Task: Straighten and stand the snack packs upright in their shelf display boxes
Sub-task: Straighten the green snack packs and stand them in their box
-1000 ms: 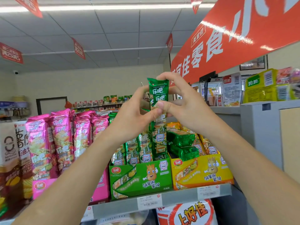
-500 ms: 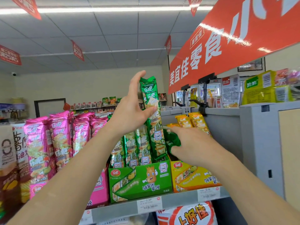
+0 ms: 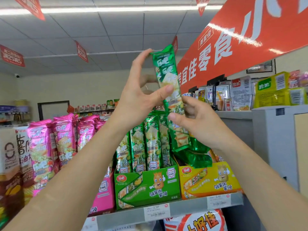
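Two hands on one green snack pack
The right hand left the yellow box at 5 o'clock and now pinches below the left hand, which also pinches; straightening can start.

shop | snack shelf with price tags | red banner (hanging overhead)

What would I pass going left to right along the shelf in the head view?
Brown-and-white bags → pink box → green box → yellow box → grey counter. The raised green pack overlaps the boxes, so it is left out.
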`<move>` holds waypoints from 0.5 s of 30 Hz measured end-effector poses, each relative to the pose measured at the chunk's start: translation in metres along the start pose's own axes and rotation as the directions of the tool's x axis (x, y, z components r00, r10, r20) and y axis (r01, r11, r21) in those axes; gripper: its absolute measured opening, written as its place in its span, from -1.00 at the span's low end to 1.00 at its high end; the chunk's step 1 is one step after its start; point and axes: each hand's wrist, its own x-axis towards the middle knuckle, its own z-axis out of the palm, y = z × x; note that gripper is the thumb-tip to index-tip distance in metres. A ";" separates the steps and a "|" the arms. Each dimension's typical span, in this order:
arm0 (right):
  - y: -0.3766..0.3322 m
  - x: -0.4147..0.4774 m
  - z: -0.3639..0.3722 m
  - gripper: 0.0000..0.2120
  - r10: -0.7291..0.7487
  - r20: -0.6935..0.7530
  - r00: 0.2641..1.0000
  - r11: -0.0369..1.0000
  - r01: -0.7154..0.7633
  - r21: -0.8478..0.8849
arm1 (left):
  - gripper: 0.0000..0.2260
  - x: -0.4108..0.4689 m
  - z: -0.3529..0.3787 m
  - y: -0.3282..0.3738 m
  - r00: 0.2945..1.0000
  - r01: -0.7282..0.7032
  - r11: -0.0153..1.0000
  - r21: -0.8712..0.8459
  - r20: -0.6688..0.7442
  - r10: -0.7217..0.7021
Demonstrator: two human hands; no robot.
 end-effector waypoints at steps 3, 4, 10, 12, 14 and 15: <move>0.009 0.006 -0.006 -0.83 -0.018 -0.225 0.974 0.989 0.050 0.140 | -0.64 0.002 -0.001 -0.010 0.997 0.072 0.981 0.181 -0.017 -0.070; 0.011 0.006 -0.008 -0.85 -0.009 -0.270 0.963 0.988 0.051 0.148 | -0.65 0.001 -0.003 -0.019 0.998 0.042 0.901 0.432 0.022 -0.057; 0.024 -0.002 -0.016 -0.86 0.183 -0.217 0.959 0.983 -0.181 0.028 | -0.38 -0.010 0.000 -0.066 0.943 -0.188 0.154 0.970 0.222 -0.249; 0.028 -0.005 -0.016 -0.85 0.223 -0.195 0.955 0.974 -0.224 0.016 | -0.34 -0.007 0.000 -0.072 0.960 -0.174 0.128 0.976 0.197 -0.197; 0.028 -0.007 -0.015 -0.84 0.232 -0.189 0.954 0.971 -0.239 -0.013 | -0.27 -0.004 0.002 -0.076 0.962 -0.142 0.119 0.983 0.165 -0.218; 0.029 -0.007 -0.014 -0.79 0.235 -0.187 0.954 0.970 -0.241 -0.013 | -0.25 -0.002 0.004 -0.078 0.956 -0.132 0.109 0.985 0.155 -0.250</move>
